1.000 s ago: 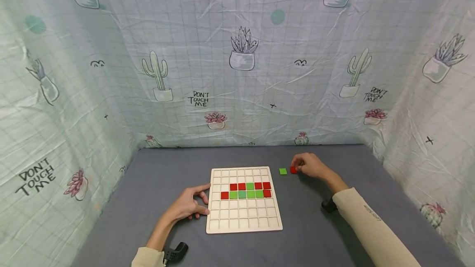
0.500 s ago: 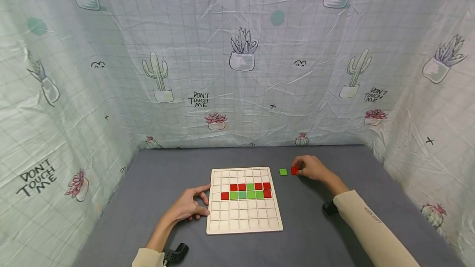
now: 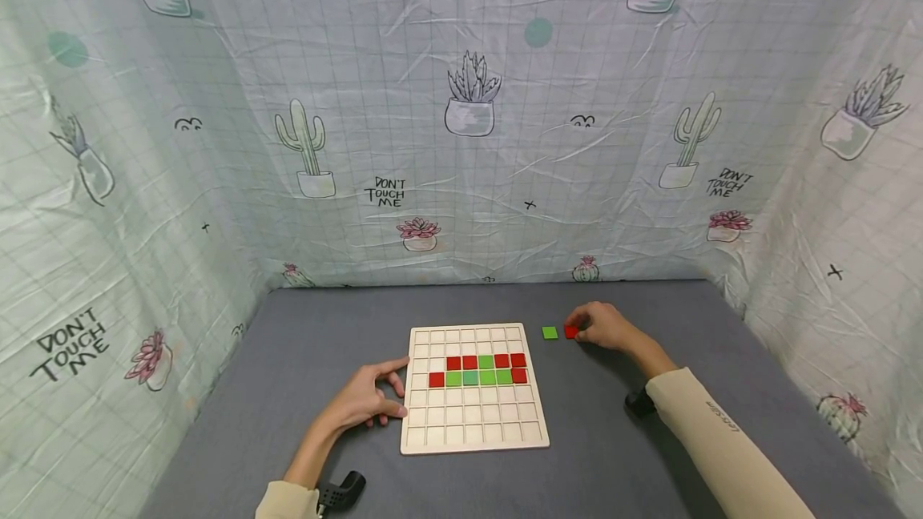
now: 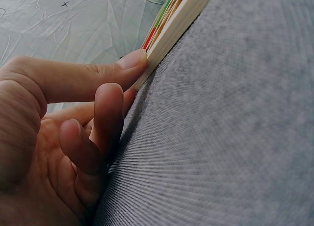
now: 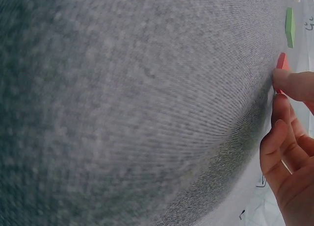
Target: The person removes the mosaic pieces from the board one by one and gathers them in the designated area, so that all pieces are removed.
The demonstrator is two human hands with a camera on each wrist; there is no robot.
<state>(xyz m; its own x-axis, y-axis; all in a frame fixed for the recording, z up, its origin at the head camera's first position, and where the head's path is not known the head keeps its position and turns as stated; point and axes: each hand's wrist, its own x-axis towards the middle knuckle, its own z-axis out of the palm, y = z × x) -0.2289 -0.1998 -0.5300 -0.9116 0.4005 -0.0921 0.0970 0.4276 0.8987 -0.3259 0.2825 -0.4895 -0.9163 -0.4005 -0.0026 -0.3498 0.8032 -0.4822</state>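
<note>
A pale wooden grid board (image 3: 473, 431) lies on the grey table in the head view, with red and green square tiles in two of its rows. My left hand (image 3: 360, 397) touches the board's left edge, the index finger and thumb stretched out and set apart along it. In the left wrist view the thumb (image 4: 98, 81) meets the board's side (image 4: 171, 37) while other fingers bend loosely. To the right of the board, my right hand (image 3: 606, 327) pinches a red tile (image 3: 571, 332) at the table surface; fingers partly cover it. A loose green tile (image 3: 550, 333) lies between that tile and the board.
Grey cloth covers the table (image 3: 613, 447). A patterned fabric curtain (image 3: 534, 150) with cactus drawings rises behind it and at both sides. Black wrist devices show under the left wrist (image 3: 342, 491) and the right wrist (image 3: 638, 402).
My right hand has come down slightly at the red tile, which has barely shifted. The left hand and the board have stayed in place.
</note>
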